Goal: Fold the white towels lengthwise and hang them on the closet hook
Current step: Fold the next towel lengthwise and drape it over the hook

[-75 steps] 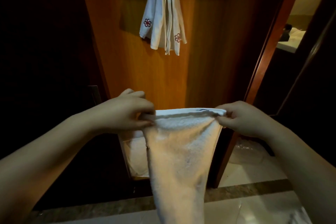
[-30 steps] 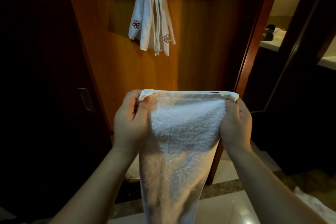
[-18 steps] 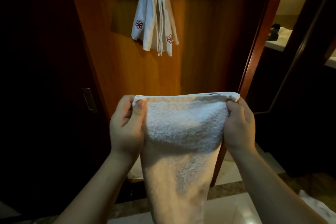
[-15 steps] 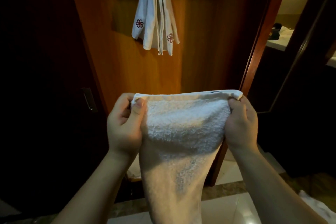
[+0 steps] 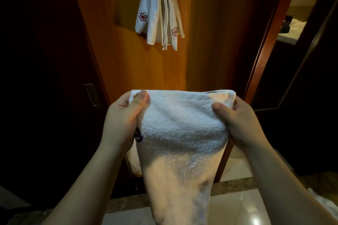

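A white terry towel (image 5: 181, 133) hangs in front of me, folded into a long strip that narrows toward the floor. My left hand (image 5: 120, 120) pinches its upper left corner with the thumb on top. My right hand (image 5: 237, 122) grips the upper right corner, thumb pressed into the cloth. Higher up, several white towels (image 5: 157, 11) with red flower emblems hang from a hook on the orange wooden closet panel (image 5: 201, 42); the hook itself is hidden at the top edge.
A dark door with a metal recessed handle (image 5: 91, 96) stands at the left. To the right, a wooden frame (image 5: 263, 56) opens onto a lit counter (image 5: 290, 33). A white cloth (image 5: 327, 204) lies on the glossy tiled floor at lower right.
Both hands have lowered the towel's top edge slightly and shifted their grip; the right thumb now presses further into the cloth. The towel sags more between the hands.
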Motion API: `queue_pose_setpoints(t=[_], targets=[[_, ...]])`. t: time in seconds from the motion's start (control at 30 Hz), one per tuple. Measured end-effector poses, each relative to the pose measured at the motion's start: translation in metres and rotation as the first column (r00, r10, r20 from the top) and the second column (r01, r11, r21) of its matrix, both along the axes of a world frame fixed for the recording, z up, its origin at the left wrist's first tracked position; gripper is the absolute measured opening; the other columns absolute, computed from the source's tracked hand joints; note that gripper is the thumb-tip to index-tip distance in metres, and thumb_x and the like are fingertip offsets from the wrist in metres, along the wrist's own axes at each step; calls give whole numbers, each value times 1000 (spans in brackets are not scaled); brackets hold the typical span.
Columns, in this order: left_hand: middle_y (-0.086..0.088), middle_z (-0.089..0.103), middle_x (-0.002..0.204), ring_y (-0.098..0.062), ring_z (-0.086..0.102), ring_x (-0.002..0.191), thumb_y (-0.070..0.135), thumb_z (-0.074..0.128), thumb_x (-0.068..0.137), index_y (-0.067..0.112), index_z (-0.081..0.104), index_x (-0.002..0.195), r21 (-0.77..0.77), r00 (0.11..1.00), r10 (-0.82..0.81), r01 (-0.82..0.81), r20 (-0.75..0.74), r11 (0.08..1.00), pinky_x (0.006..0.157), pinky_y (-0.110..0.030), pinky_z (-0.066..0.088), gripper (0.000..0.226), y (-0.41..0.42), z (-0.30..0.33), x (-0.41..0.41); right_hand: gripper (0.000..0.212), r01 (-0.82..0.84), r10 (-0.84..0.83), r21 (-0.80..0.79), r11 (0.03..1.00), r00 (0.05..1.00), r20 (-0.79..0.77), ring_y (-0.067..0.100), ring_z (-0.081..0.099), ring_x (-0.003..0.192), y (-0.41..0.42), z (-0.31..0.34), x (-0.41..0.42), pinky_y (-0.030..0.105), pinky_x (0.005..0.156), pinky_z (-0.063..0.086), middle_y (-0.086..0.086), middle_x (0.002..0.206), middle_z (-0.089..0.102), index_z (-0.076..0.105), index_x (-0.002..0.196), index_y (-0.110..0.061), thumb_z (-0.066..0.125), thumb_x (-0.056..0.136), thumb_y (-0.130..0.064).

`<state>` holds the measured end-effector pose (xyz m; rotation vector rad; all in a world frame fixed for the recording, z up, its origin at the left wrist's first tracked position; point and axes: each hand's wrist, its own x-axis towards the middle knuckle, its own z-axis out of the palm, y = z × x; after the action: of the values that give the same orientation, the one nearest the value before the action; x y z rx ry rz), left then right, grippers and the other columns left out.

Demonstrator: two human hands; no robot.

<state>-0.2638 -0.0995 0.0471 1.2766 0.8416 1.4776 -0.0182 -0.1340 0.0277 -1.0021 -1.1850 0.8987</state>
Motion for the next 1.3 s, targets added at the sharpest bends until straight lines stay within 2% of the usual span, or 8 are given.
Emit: queue_pose_setpoints(t=[0.13, 0.33, 0.5, 0.67, 0.9, 1.1, 1.2, 1.3], targets=[[2, 74, 74, -12, 69, 68, 36, 66, 84, 29, 78, 79, 48, 998, 28, -26, -49, 999, 59, -25, 55, 14, 0, 0, -3, 64, -328, 277, -173, 929, 925, -261, 37, 67, 114, 9, -6, 6, 41, 85, 59, 19, 125, 68, 65, 127, -8, 87, 71, -29], [6, 74, 74, -5, 69, 63, 38, 68, 81, 34, 79, 84, 108, 994, -3, 15, -107, 994, 53, -19, 51, 11, -2, -1, -12, 54, -283, 220, -109, 953, 893, -393, 35, 68, 111, 17, -9, 1, 42, 87, 57, 20, 117, 71, 75, 110, -12, 95, 62, -27], [-7, 78, 94, -17, 75, 80, 22, 76, 75, 25, 80, 95, -105, 927, -335, 321, -169, 941, 64, -23, 56, 21, 13, -17, -29, 23, -332, 280, -57, 942, 866, -413, 31, 69, 105, 20, -13, -8, 39, 88, 56, 19, 107, 72, 75, 107, -8, 72, 84, -11], [-15, 76, 104, -24, 73, 93, 41, 81, 72, 17, 79, 102, -215, 931, -339, 307, -132, 927, 75, -27, 57, 39, 31, -42, -36, 32, -440, 336, -202, 875, 852, -402, 38, 65, 117, 25, -29, -6, 41, 89, 57, 25, 125, 66, 71, 118, -4, 68, 89, -17], [-3, 78, 92, -22, 75, 88, 35, 66, 94, 22, 79, 97, -226, 954, -33, -37, -297, 973, 89, -50, 57, 19, 29, -76, -9, 23, -152, 69, -394, 906, 973, -219, 29, 72, 105, 34, -54, -17, 39, 82, 60, 15, 116, 73, 67, 120, -14, 55, 103, -22], [-11, 75, 85, -30, 72, 85, 43, 63, 95, 14, 75, 90, -236, 919, 180, -273, -352, 933, 80, -53, 56, 32, -1, -91, 19, 28, 388, -335, -325, 862, 919, 208, -10, 66, 88, 3, -85, -67, 18, 69, 47, -30, 87, 70, 68, 109, -36, 50, 99, -54], [-5, 74, 80, -15, 71, 79, 43, 60, 97, 22, 74, 86, -207, 921, 179, -261, -345, 943, 77, -47, 58, 28, -26, -96, 33, 19, 340, -292, -259, 904, 934, 208, -20, 58, 98, -16, -94, -96, 4, 70, 43, -44, 91, 62, 59, 109, -53, 44, 98, -59], [11, 75, 84, -1, 71, 81, 38, 57, 98, 43, 73, 91, -187, 957, 85, -140, -276, 972, 63, -16, 54, 18, -51, -97, 45, 17, 222, -196, -223, 949, 971, 133, -30, 50, 102, -30, -95, -114, -9, 74, 34, -56, 101, 54, 52, 107, -68, 43, 98, -55]])
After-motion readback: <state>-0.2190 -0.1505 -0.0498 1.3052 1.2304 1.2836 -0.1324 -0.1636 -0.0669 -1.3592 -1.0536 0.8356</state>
